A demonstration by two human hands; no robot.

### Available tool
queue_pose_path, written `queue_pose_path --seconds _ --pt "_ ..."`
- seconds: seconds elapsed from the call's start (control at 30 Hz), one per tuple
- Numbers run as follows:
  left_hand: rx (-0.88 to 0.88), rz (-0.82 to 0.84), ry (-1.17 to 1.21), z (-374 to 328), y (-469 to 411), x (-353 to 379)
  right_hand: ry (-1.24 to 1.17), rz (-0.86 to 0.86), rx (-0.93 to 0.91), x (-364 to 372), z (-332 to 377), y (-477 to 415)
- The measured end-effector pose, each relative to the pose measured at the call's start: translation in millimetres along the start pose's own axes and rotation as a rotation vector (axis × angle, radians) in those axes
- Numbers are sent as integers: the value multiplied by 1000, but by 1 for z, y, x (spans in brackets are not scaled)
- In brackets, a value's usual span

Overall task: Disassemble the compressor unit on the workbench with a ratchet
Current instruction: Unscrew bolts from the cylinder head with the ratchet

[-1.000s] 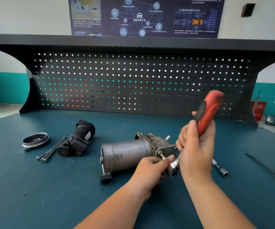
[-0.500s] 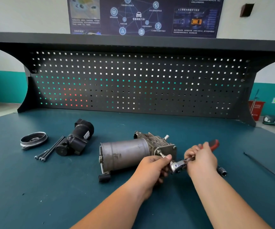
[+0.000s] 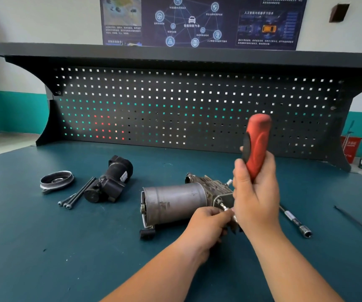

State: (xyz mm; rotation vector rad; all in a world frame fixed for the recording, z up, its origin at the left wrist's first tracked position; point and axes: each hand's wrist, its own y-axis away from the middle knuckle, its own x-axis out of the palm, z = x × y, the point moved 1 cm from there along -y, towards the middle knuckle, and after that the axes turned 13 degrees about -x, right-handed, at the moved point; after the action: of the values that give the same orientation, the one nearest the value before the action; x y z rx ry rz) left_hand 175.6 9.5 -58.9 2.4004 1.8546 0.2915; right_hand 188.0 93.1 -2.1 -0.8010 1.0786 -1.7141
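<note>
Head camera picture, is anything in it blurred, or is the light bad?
Head view: the ratchet in the right hand looks slightly motion-blurred; the compressor unit is sharp; light is soft and even, with bright spots through the pegboard holes.

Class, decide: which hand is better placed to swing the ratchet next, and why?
Right hand: it grips the ratchet by its handle, raised upright. The left hand pinches the drive end at the compressor unit, steadying it.

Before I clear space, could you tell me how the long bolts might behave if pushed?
The long bolts look round and slim, so would probably roll. Straight and metallic, they are likely stiff. Loose together, they may scatter.
</note>
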Motion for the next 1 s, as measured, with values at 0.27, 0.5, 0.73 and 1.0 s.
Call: queue_pose_path --seconds 0.27,0.5,0.73,1.0 --pt "-51 36 115 0 -2 2 -527 -811 830 -32 -46 -3" --pt "-104 3 89 -2 0 0 -521 -806 743 -26 -43 -8" --pt "-34 -54 -39 0 1 0 -309 -251 118 -8 -7 -4" --pt "-12 27 44 1 0 0 -197 -136 67 -5 -7 -1"
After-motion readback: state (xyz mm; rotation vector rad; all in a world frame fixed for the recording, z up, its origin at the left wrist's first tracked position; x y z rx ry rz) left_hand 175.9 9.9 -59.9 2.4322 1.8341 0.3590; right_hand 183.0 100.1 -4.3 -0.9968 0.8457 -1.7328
